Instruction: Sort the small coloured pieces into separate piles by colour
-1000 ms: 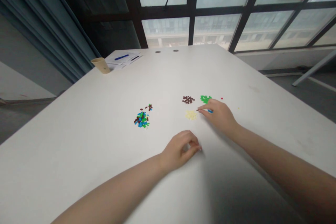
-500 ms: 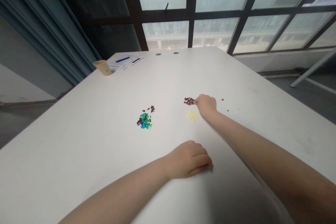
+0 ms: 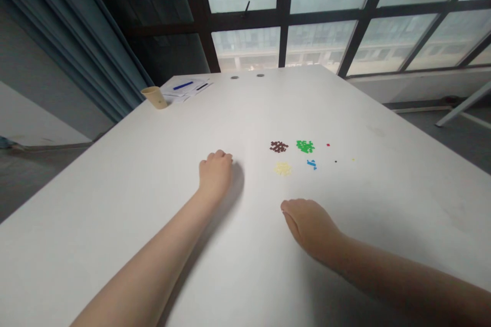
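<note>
My left hand [image 3: 217,171] is at the desk [image 3: 249,117], back up, fingers curled under; can't tell if they grip anything, the hand itself blocks it. Nearest visible pieces to it are the brown bits [image 3: 279,146] and pale bits [image 3: 283,168], off to its right, apart. My right hand [image 3: 307,222] is closer to me, below the pale bits, fingers bent in; can't tell if something's pinched. Not touching any visible group.

Bits lie beyond my right hand: brown at far left, green bits [image 3: 305,146] right of brown, pale nearer me than brown, few blue bits [image 3: 311,164] nearer me than green. Further right, singles: red bit [image 3: 328,145], black bit [image 3: 336,161], yellow bit [image 3: 353,159].

Far left: cup [image 3: 154,97], tiny mark on its side, unreadable; beside it papers [image 3: 187,94], any text too small, blue pen [image 3: 183,86] on top.
</note>
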The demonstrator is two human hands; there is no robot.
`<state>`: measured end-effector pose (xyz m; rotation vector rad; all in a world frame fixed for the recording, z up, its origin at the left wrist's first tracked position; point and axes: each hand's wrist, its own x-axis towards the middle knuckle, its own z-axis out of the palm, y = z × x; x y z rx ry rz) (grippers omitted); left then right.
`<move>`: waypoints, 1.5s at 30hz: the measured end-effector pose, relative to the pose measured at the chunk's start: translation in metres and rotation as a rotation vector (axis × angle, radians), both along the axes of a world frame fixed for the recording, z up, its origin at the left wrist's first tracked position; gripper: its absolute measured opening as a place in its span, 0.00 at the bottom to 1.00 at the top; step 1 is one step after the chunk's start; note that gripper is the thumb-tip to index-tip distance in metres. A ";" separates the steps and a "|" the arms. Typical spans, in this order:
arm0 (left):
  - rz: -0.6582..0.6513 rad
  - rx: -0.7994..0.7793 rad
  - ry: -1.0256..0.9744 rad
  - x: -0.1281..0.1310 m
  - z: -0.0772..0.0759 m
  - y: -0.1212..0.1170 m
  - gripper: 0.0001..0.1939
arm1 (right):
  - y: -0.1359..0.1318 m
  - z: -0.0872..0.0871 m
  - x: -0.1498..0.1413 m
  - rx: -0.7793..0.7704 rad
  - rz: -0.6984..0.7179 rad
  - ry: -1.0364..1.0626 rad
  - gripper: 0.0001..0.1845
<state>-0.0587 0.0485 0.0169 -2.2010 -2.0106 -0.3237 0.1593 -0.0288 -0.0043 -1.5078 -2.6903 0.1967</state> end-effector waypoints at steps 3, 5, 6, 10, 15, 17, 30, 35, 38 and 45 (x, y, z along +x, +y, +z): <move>0.133 0.006 0.060 -0.019 -0.011 0.012 0.16 | -0.003 -0.009 0.001 -0.003 0.048 0.066 0.10; 0.145 -0.022 0.083 -0.024 -0.018 0.015 0.18 | 0.001 -0.011 0.002 -0.017 0.054 0.108 0.10; 0.143 -0.042 0.096 -0.024 -0.021 0.015 0.18 | 0.003 -0.012 0.002 -0.023 0.058 0.123 0.09; 0.119 -0.086 0.135 -0.024 -0.024 0.017 0.18 | 0.005 -0.014 0.004 -0.031 0.093 0.156 0.08; 0.116 -0.064 0.155 -0.021 -0.020 0.016 0.17 | 0.004 -0.015 0.007 -0.038 0.114 0.189 0.08; 0.108 -0.041 0.159 -0.019 -0.019 0.014 0.17 | 0.004 -0.015 0.008 -0.039 0.120 0.201 0.07; 0.017 -0.066 0.038 -0.012 -0.023 0.007 0.16 | 0.006 -0.015 0.010 -0.059 0.139 0.223 0.07; -0.085 -0.002 -0.233 -0.011 -0.025 0.009 0.14 | 0.006 -0.015 0.010 -0.050 0.143 0.223 0.07; -0.215 -0.130 -0.623 0.011 -0.022 -0.002 0.10 | 0.006 -0.015 0.010 -0.047 0.137 0.222 0.06; -0.378 -0.668 -1.415 0.051 -0.027 -0.032 0.11 | 0.005 -0.013 0.010 -0.051 0.128 0.215 0.07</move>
